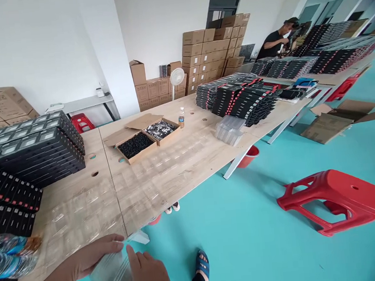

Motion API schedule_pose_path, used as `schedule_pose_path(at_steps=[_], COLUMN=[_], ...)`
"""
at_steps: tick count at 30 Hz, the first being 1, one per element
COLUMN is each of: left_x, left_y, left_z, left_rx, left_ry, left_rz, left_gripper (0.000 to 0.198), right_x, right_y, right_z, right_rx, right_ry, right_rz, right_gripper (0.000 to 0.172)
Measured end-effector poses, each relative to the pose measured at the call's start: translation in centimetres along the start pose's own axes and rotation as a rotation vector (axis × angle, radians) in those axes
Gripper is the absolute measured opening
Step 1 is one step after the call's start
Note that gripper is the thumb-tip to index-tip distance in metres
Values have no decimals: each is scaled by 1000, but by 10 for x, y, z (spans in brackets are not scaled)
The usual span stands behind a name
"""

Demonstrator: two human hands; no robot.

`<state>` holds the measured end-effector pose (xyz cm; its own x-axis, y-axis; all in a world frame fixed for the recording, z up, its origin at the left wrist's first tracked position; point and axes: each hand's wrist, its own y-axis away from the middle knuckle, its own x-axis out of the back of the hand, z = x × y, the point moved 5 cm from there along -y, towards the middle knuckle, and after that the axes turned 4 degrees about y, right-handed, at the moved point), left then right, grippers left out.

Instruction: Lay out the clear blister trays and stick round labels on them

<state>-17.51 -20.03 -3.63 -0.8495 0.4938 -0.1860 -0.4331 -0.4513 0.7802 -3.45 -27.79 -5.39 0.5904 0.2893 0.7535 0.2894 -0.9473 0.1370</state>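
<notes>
A stack of clear plastic trays (112, 278) is between my hands, low in the view by the table's front edge. My left hand (97, 253) grips its top left side, thumb and fingers closed over the rim. Against its right side, my right hand (149, 273) is closed, fingertips near the top corner; its lower part is cut off by the frame. Beyond them, several similar clear trays (156, 163) lie spread in rows on the wooden table (190, 168). Another stack of clear trays (229, 130) stands farther right on the table.
Two open cartons hold black small parts (137, 145) and silvery packets (160, 129). Black boxes (53, 148) are piled at left, near plastic bottles (12, 256); more black boxes (243, 100) stand farther right. A red stool (352, 187) is on the floor. A person (274, 41) works at back right.
</notes>
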Motion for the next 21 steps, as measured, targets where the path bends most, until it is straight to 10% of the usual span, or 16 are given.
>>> schedule_pose_path(at_steps=[6,9,15,21], left_x=[-69,-88,-75,-40], left_y=[-37,-49,-59,-75], left_z=[37,44,54,90], left_rx=[6,17,11,-61], left_ry=[-87,-61,-67,-33], left_rz=[-57,-63,-16,15], left_gripper=[62,63,71,75], right_x=[58,62,45,71], right_y=[18,16,-8,-61], right_z=[65,85,97,118], right_rx=[-160,-231,-394,-406], right_ry=[-709,-930,-1420,-1416], right_rz=[-129,-178,-251,-13], right_gripper=[14,6,21,25])
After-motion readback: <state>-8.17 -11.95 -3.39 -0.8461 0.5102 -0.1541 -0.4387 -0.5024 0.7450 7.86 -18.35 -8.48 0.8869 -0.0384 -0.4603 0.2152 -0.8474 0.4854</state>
